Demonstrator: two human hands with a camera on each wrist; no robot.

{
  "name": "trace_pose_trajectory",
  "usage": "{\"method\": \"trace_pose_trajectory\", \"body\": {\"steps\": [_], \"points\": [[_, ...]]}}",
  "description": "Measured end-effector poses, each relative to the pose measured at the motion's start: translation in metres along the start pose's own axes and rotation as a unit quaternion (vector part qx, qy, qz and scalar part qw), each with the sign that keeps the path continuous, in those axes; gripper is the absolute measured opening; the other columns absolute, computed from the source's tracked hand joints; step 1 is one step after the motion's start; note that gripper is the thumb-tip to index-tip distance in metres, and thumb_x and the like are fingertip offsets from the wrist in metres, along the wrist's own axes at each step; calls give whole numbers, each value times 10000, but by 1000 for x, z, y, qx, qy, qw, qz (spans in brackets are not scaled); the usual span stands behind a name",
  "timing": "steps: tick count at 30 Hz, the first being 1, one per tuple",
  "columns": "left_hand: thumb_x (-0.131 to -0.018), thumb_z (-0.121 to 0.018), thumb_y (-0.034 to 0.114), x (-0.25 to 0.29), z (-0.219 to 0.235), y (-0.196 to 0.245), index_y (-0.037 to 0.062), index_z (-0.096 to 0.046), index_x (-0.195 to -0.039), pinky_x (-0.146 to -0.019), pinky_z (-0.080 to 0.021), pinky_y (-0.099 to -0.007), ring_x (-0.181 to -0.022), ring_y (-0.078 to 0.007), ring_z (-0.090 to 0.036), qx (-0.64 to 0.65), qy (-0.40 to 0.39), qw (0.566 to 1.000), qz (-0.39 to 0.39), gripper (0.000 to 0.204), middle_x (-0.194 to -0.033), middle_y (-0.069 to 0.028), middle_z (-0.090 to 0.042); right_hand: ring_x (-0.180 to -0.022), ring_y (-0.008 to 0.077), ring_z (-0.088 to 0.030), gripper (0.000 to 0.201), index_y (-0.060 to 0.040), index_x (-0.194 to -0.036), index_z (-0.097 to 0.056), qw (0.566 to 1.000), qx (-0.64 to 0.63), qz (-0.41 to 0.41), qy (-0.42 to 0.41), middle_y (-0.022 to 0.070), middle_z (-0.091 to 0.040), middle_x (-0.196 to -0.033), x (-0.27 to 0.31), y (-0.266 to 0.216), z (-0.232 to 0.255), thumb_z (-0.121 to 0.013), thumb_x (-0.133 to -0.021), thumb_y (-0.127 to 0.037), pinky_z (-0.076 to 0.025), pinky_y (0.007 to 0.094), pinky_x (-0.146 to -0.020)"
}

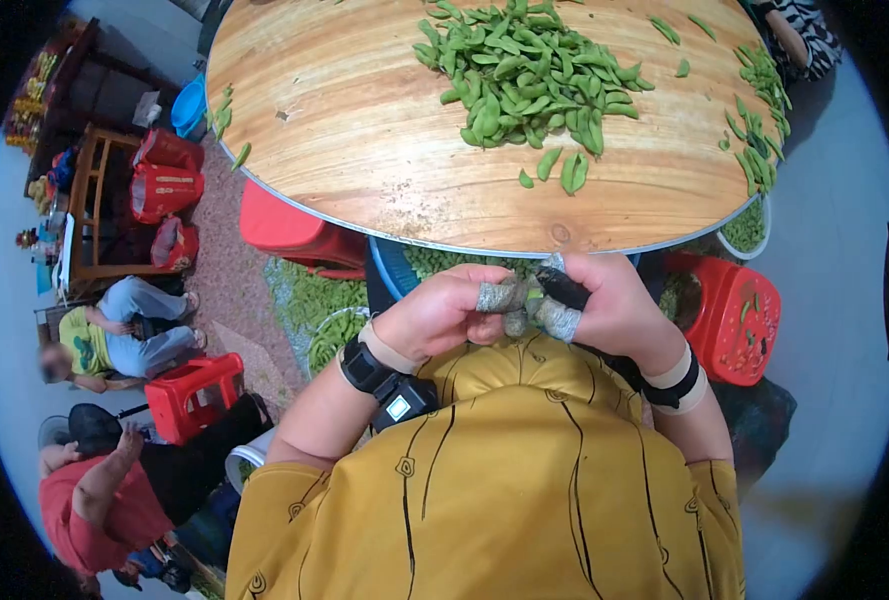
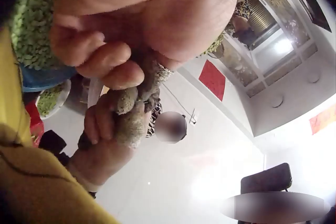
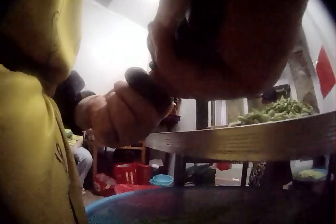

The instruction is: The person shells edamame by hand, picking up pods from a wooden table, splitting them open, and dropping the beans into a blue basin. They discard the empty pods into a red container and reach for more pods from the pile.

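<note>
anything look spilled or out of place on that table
A few pods lie scattered at the left edge of the round wooden table, away from the main pile, and one hangs over the rim. Nothing looks damaged.

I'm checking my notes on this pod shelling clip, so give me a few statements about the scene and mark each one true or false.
1. Both hands are held together below the table edge. True.
2. The big pile of green pods lies on the floor. False: it lies on the round wooden table.
3. The left hand rests flat on the table. False: it meets the right hand over the lap.
4. The fingers wear grey wraps. True.
</note>
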State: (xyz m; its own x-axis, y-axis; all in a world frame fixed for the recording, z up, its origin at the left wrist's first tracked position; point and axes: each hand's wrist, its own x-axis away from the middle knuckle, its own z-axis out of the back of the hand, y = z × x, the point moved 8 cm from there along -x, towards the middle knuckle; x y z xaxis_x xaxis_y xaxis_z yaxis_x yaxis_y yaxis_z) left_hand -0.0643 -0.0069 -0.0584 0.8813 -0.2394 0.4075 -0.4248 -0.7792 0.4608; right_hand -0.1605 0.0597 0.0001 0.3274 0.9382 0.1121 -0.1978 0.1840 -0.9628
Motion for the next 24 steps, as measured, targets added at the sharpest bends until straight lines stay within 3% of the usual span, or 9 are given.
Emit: {"method": "trace_pose_trajectory", "body": {"steps": [6, 8, 9, 10, 11, 14, 15, 18, 24], "points": [[-915, -561, 208, 20, 16, 9, 22, -592, -899, -488, -325, -217, -521, -75, -422, -153, 75, 985, -15, 189, -657, 19, -515, -607, 338, -588, 133, -41, -746, -584, 931, 333, 149, 29, 130, -601, -737, 2, -35, -21, -667, -670, -111, -491, 377, -560], [-876, -604, 224, 43, 26, 20, 28, -601, -893, -510, -410, -295, -549, -168, -535, -435, 132, 890, 24, 197, -662, -34, -574, -624, 351, -586, 104, -51, -752, -563, 894, 432, 120, -4, 126, -565, -715, 2, -35, -27, -640, -689, -83, -488, 421, -580], [-876, -604, 224, 55, 32, 21, 28, -601, -893, -510, -410, -295, -549, -168, -535, -434, 134, 890, 21, 197, -662, -34, -574, -648, 348, -589, 124, -47, -837, -561, 899, 420, 119, -16, 134, -560, -730, -2, -32, -25, -602, -721, -52, -488, 421, -576], [-837, -636, 224, 69, 41, 28, 32, -606, -901, -552, -440, -347, -612, -237, -574, -647, 177, 740, 37, 205, -693, -80, -599, -648, 348, -589, 124, -47, -837, -561, 899, 421, 121, -17, 134, -560, -730, -9, -32, -24, -602, -721, -52, -488, 421, -576], [-799, -668, 225, 79, 44, 36, 36, -612, -908, -594, -471, -399, -675, -307, -613, -815, 208, 539, 52, 225, -725, -125, -625, -654, 337, -594, 150, -46, -877, -557, 898, 412, 148, 51, 134, -560, -737, -15, -41, -14, -592, -730, -52, -490, 413, -563], [-738, -704, 234, 97, 47, 47, 31, -612, -886, -659, -473, -470, -766, -398, -595, -810, 290, 508, 47, 267, -780, -201, -611, -653, 313, -603, 150, -48, -910, -541, 883, 400, 188, 157, 129, -560, -759, -36, -51, 2, -564, -761, -43, -495, 396, -525], [-761, -691, 224, 97, 39, 51, 19, -597, -843, -638, -475, -448, -734, -395, -591, -778, 287, 559, -1, 240, -761, -194, -605, -655, 316, -603, 126, -45, -892, -532, 870, 433, 163, 168, 132, -561, -762, -46, -47, 4, -557, -768, -37, -495, 396, -526], [-774, -678, 205, 86, 12, 69, 14, -590, -838, -632, -473, -435, -727, -390, -589, -739, 270, 611, -92, 220, -750, -195, -597, -653, 321, -604, 97, -41, -866, -514, 848, 481, 133, 181, 139, -559, -763, -56, -37, -9, -547, -776, -27, -495, 395, -525], [-776, -634, 115, 35, -41, 99, 31, -621, -925, -640, -479, -422, -741, -365, -592, -744, 264, 547, -277, 171, -780, -173, -600, -672, 325, -601, 173, -32, -912, -514, 869, 459, 115, 146, 150, -560, -781, -20, -26, -6, -575, -750, -35, -507, 395, -566]]}}
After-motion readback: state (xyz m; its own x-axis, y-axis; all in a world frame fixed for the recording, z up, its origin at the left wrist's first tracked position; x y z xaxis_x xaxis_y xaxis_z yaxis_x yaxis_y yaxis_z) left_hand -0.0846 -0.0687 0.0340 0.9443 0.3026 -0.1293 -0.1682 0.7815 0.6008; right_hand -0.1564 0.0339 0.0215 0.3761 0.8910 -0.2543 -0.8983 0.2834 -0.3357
